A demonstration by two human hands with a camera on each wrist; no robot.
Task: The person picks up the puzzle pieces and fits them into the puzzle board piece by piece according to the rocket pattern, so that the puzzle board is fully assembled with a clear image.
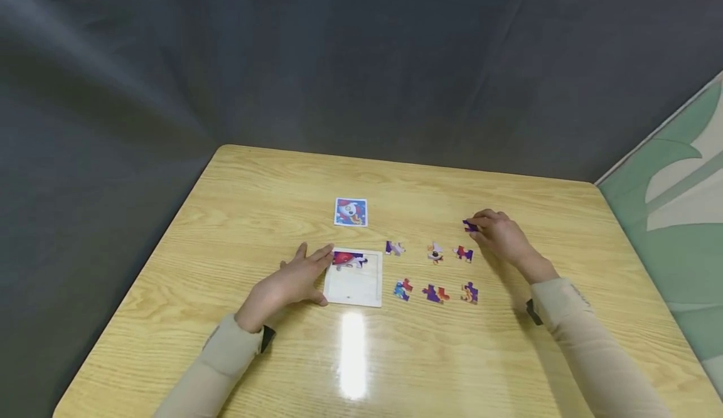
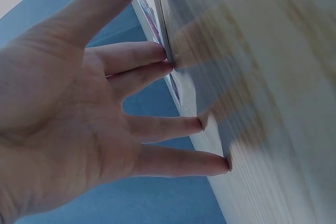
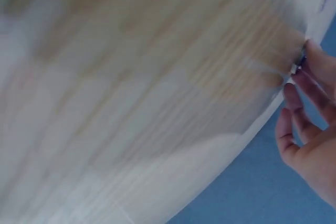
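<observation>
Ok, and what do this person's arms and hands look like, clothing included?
The left hand and right hand are ungloved. The left sleeve and right sleeve are long and pale beige, reaching the wrists. A small dark block shows beside the left cuff, another beside the right.

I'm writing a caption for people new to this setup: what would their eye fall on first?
Probably the six loose pieces, colourful against the pale table, in two rows right of the white tray. Next, the right hand, above and right of them in the head view, pinching a dark piece, and the left hand at the tray's left edge. The blue card beyond the tray also stands out.
</observation>
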